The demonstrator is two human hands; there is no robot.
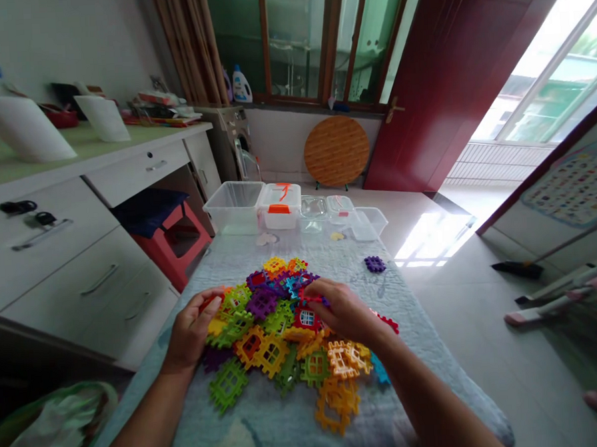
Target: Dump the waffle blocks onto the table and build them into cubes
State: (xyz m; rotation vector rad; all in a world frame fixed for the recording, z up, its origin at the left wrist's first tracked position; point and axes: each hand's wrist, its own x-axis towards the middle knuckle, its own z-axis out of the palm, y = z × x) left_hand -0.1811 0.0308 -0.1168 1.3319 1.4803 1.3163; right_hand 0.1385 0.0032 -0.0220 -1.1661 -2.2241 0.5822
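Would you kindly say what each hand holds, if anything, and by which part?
It cannot be told: the left hand and right hand are at the pile of plastic pieces, any grip unclear.

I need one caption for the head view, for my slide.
Left hand and right hand at a heap of colourful notched pieces, clear containers lined up beyond.

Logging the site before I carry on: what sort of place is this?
Probably a room in a home: a pinkish-red plastic stool, white drawers with silver handles, and multicoloured notched plastic pieces like building toys.
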